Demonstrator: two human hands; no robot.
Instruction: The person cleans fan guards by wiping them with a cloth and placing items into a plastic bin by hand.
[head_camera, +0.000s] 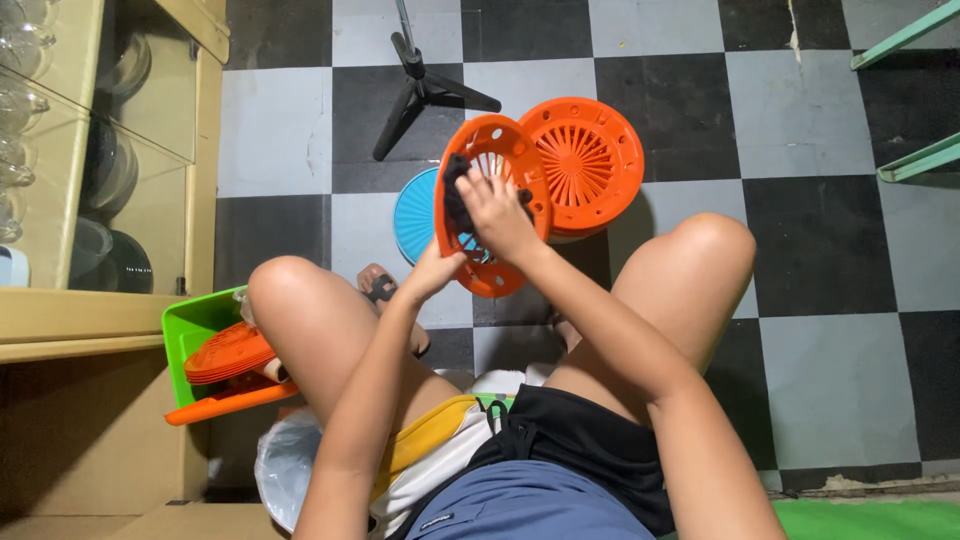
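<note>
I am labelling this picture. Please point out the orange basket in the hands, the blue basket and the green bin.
orange basket (478, 268), head view, lower rim.
blue basket (413, 212), head view, slotted face.
green bin (190, 325), head view, inner wall.

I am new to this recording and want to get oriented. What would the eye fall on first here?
First, the orange slotted basket at centre: the left hand holds its lower rim while the right hand presses a dark cloth inside it. Beside it stands a stack of orange baskets on the checkered floor. At lower left, a green bin holds orange lids.
</note>
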